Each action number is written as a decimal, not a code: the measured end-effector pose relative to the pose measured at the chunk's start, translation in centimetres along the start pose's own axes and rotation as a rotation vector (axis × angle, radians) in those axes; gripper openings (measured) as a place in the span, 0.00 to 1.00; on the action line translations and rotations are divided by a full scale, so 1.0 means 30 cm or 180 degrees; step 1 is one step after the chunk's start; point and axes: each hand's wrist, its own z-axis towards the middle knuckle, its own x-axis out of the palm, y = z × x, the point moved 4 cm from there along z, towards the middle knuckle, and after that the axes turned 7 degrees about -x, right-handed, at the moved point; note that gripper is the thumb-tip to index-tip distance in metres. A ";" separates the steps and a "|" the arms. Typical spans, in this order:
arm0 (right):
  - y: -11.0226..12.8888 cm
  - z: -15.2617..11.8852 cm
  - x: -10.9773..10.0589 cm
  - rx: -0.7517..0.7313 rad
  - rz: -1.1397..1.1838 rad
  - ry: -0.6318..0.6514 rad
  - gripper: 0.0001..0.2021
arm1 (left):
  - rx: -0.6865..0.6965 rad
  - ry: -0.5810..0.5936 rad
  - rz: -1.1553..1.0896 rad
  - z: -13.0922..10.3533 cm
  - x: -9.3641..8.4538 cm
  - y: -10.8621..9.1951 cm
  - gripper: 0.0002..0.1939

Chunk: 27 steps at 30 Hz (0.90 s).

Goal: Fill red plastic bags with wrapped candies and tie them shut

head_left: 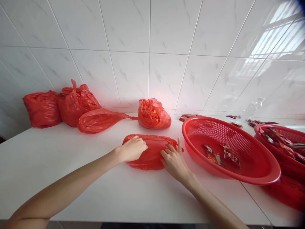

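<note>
A red plastic bag (154, 159) lies spread on the white counter in front of me, its mouth facing up. At the bag's left side, my left hand (134, 149) is closed on the thin plastic near the rim. My right hand (175, 160) grips the bag's right side with bent fingers, while one finger sticks up. Its fingertips are partly hidden in the folds. Just behind stands a filled, crumpled red bag (154, 116). Right of my right hand is a red plastic basket (200, 159) with several small wrapped snack packets (214, 157) at its bottom.
Two full red bags (43, 109) stand at the back left, beside a loose, puffed red bag (97, 121). A second red basket (262, 128) at the far right holds many packets (283, 143). More packets (188, 117) lie along the tiled wall (128, 76).
</note>
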 end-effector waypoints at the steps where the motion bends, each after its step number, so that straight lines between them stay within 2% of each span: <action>1: -0.001 0.001 0.007 0.0049 0.0015 0.0085 0.05 | -0.0007 0.0088 0.0107 0.004 0.006 0.008 0.07; 2: -0.004 0.000 0.012 0.0102 0.0029 0.0165 0.06 | -0.0052 0.0235 0.0183 0.008 0.017 0.020 0.08; 6: -0.023 -0.009 0.012 0.0371 0.0074 0.0451 0.17 | -0.0440 0.0771 0.0079 0.012 0.076 0.084 0.23; 9: -0.032 -0.014 -0.004 0.0528 0.0068 0.0612 0.21 | -0.0658 0.0836 -0.0084 0.005 0.098 0.104 0.26; 12: -0.030 -0.006 -0.020 0.0486 0.0127 0.0781 0.22 | -0.0687 0.0850 -0.0018 -0.006 0.087 0.090 0.22; 14: -0.025 0.005 -0.032 0.0399 0.0194 0.0781 0.17 | -0.0638 0.0814 0.0099 -0.010 0.068 0.074 0.17; 17: -0.020 0.024 -0.047 0.0295 0.0224 0.0603 0.07 | -0.0329 0.0400 0.0012 -0.003 0.035 0.050 0.09; 20: -0.022 0.039 -0.045 0.0300 0.0154 0.0500 0.04 | -0.0039 0.0137 -0.0091 0.012 0.033 0.045 0.09; 23: -0.040 0.045 -0.030 0.0499 0.0060 0.0579 0.08 | -0.0236 0.0421 0.0007 0.022 0.063 0.069 0.07; 27: -0.068 0.040 -0.018 0.0738 0.0076 0.0898 0.15 | -0.0492 0.0763 0.0047 0.015 0.084 0.098 0.08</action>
